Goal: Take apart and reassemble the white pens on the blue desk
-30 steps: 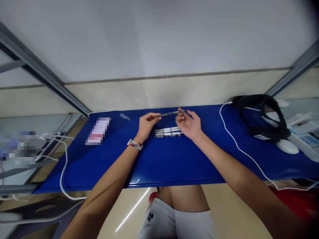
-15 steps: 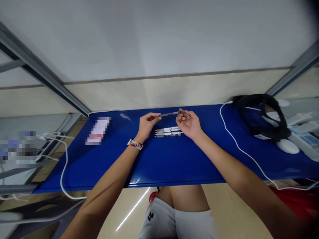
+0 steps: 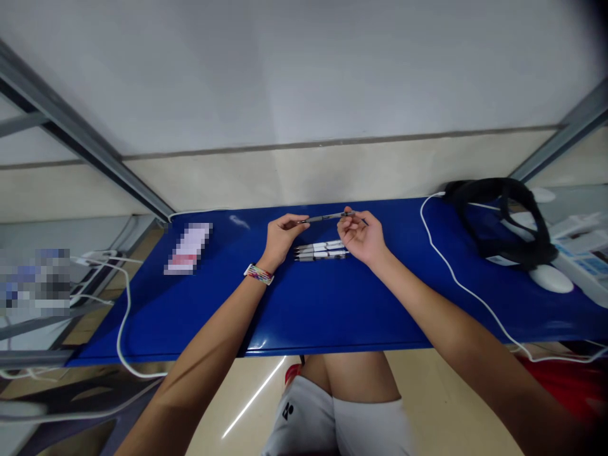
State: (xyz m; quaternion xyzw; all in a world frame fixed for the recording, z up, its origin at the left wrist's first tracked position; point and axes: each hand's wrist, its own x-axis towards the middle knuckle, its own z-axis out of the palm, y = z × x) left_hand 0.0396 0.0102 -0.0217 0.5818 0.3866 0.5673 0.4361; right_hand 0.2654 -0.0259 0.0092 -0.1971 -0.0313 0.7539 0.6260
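A grey pen (image 3: 325,218) is held level above the blue table (image 3: 323,310), spanning both hands. My left hand (image 3: 284,237) pinches its left end between thumb and fingers. At the other end, my right hand (image 3: 361,234) is closed on the pen with its fingertips, palm partly turned up. Just below lie three pens side by side: white ones (image 3: 318,247) and a grey one (image 3: 320,256) nearest me, tips pointing left. My right fingers hang close to their right ends. A colourful woven band (image 3: 259,273) circles my left wrist.
A blurred-out phone-like rectangle (image 3: 189,248) lies on the table's left. At the right sits a black headset with a strap (image 3: 503,253), its white cable (image 3: 449,272) running to the front edge. Another white cable (image 3: 124,316) hangs at the left. Metal posts (image 3: 137,183) flank the table before a wall.
Both hands keep hold of the pen in nearly the same place. The whole view has shifted very slightly; the pens on the table have not moved.
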